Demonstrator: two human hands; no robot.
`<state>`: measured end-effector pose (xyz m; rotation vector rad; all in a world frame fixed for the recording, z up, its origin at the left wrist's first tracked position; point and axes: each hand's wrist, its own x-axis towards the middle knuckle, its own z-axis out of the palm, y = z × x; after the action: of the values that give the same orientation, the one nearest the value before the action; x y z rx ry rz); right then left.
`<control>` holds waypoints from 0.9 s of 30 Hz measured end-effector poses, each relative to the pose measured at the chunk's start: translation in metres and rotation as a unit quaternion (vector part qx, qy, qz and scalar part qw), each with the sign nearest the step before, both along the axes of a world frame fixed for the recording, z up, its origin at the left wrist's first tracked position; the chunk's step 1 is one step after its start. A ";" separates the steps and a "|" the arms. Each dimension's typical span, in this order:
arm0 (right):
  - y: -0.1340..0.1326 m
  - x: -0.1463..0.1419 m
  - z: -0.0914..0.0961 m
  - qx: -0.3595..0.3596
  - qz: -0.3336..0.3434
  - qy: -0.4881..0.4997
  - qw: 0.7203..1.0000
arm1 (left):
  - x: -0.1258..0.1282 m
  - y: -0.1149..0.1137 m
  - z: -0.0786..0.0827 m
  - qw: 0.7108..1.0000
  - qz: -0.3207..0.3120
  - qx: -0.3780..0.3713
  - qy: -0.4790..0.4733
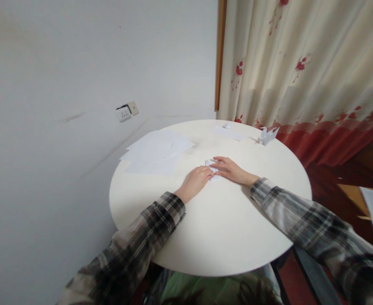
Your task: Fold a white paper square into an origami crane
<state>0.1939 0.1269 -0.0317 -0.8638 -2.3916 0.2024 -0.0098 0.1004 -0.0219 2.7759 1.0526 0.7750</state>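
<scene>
A small folded piece of white paper [215,177] lies near the middle of the round table [218,228]. My left hand [196,180] comes at it from the left, its fingers close together and pressed on the paper's left side. From the right, my right hand [233,170] holds the same piece, with the index finger stretched over the upper edge and the thumb lower down. Both hands partly cover the paper, so its exact folded shape is hidden.
Loose white sheets [157,148] overlap on the table's left. A paper crane [268,136] stands at the back right. Another sheet [227,133] lies at the far edge with a smaller folded paper figure [227,126] by it. Wall at left, curtain [301,84] behind.
</scene>
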 end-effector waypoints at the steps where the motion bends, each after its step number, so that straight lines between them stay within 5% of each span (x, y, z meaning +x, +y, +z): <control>1: 0.002 0.001 -0.001 0.006 0.000 -0.016 1.000 | 0.000 0.000 0.000 1.000 0.002 -0.006 -0.003; 15: 0.009 0.004 -0.006 -0.008 -0.012 -0.065 0.998 | -0.004 0.004 -0.005 0.981 -0.003 -0.137 -0.138; 27: 0.009 0.003 -0.005 -0.045 0.001 -0.049 0.998 | -0.004 0.004 -0.005 0.983 0.007 -0.121 -0.135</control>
<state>0.1964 0.1359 -0.0366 -0.9320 -2.4916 0.2753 -0.0134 0.1045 -0.0266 2.3845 1.0368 0.9258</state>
